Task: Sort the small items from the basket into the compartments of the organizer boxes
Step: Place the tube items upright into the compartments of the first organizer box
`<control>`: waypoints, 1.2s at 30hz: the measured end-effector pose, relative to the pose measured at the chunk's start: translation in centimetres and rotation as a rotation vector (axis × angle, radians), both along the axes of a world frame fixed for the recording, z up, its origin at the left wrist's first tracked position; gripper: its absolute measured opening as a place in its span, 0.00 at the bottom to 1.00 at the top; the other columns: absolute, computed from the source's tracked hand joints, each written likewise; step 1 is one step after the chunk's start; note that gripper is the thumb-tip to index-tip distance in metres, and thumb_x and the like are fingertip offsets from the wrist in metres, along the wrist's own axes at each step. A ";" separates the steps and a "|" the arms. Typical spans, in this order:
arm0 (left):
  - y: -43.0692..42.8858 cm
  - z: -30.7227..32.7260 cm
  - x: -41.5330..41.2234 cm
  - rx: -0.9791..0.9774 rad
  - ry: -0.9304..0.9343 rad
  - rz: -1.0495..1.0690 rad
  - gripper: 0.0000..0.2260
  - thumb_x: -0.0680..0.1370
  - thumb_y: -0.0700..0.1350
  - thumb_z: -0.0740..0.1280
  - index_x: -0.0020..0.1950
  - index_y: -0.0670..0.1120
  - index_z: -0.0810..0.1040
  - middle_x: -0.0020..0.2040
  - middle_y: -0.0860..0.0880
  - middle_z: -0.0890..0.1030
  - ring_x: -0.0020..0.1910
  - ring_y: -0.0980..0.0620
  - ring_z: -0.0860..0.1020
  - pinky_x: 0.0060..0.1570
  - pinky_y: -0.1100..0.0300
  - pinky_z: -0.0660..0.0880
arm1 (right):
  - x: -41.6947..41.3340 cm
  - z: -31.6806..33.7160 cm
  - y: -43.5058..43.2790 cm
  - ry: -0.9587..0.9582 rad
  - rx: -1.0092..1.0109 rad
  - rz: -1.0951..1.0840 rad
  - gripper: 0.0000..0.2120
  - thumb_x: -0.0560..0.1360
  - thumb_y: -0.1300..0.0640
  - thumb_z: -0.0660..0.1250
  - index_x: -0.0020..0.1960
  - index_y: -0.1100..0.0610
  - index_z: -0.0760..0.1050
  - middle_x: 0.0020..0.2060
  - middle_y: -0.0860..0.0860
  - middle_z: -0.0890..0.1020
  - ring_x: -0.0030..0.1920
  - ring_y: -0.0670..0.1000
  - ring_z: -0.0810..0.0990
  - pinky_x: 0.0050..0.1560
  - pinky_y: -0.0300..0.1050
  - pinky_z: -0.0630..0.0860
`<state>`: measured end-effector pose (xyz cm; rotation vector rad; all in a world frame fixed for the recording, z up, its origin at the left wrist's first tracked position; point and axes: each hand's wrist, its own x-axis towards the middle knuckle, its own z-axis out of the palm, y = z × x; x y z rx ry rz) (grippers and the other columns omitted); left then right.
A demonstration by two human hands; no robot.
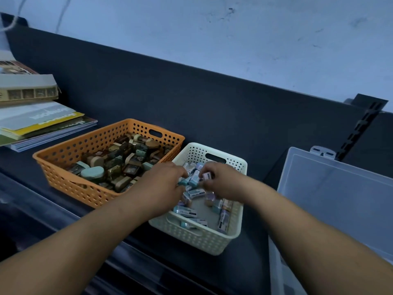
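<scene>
Over the cream basket (231, 235), both hands are pinching small boxes from the pile: the left hand (161, 184) closes on teal ones (189, 180), the right hand (223, 179) on a pale lilac one (206, 175). Grabbing several at once risks one slipping back into the basket beneath the fingers, or onto the dark shelf before reaching the clear organizer box (331, 201) to the right.

Book stack (38, 122) far left of hands, flat on dark shelf (212, 116). Pale wall (234, 39) beyond. Slotted bracket (359, 133) up-right of hands. Cord (63, 11) top-left.
</scene>
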<state>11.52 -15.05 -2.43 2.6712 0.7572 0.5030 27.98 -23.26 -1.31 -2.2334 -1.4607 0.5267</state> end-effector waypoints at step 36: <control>-23.4 4.9 19.1 -0.419 -0.197 -0.389 0.03 0.76 0.41 0.67 0.43 0.45 0.79 0.29 0.54 0.74 0.20 0.63 0.69 0.21 0.71 0.63 | 11.3 3.5 -33.6 0.307 0.399 -0.618 0.06 0.76 0.66 0.68 0.47 0.57 0.76 0.39 0.57 0.80 0.38 0.52 0.77 0.40 0.43 0.77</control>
